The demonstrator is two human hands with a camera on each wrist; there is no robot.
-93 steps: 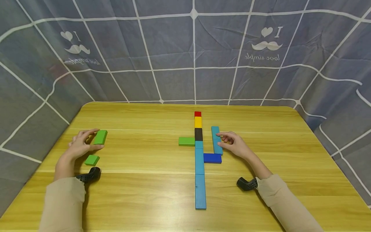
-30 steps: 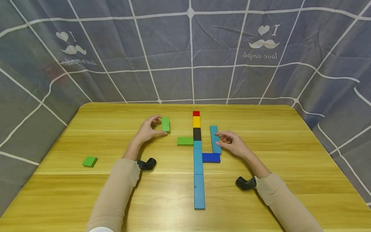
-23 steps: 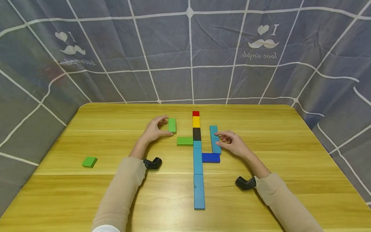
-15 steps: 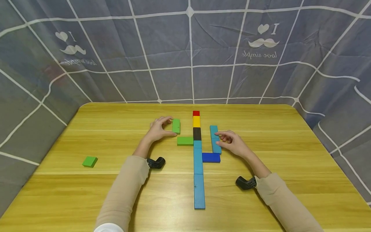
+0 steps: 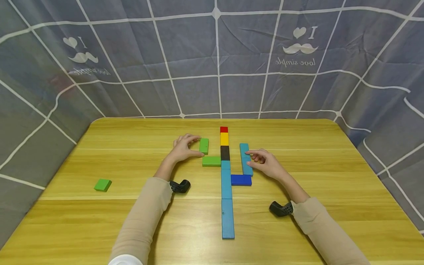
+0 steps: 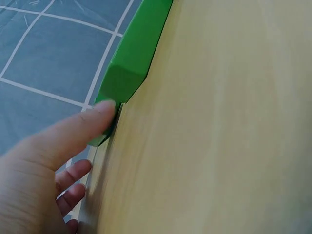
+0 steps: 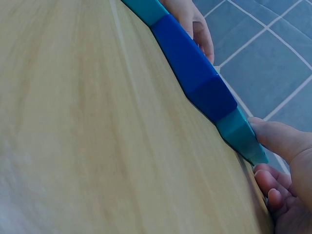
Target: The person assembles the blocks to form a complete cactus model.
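Observation:
In the head view my left hand (image 5: 183,150) pinches a green block (image 5: 204,146) lengthwise, thumb at its near end, index finger at its far end. Just below lies another green block (image 5: 211,161), its right end against a column of blocks. In the left wrist view the thumb (image 6: 100,117) overlaps green; the two green blocks are hard to separate there. My right hand (image 5: 268,165) rests its thumb and index fingertip on two light blue blocks (image 5: 247,166) set end to end, other fingers loosely bent. A dark blue block (image 5: 241,180) joins these to the column.
The column runs red (image 5: 224,129), yellow (image 5: 224,139), black (image 5: 225,152), then several light blue blocks (image 5: 227,219) toward the near side. A loose green block (image 5: 102,184) lies at left on the wooden table (image 5: 314,147). A grey curtain (image 5: 195,48) hangs behind.
My left hand has carried its green block from the far left to just beyond the placed green block, lately edging right and nearer. The right hand has stayed put.

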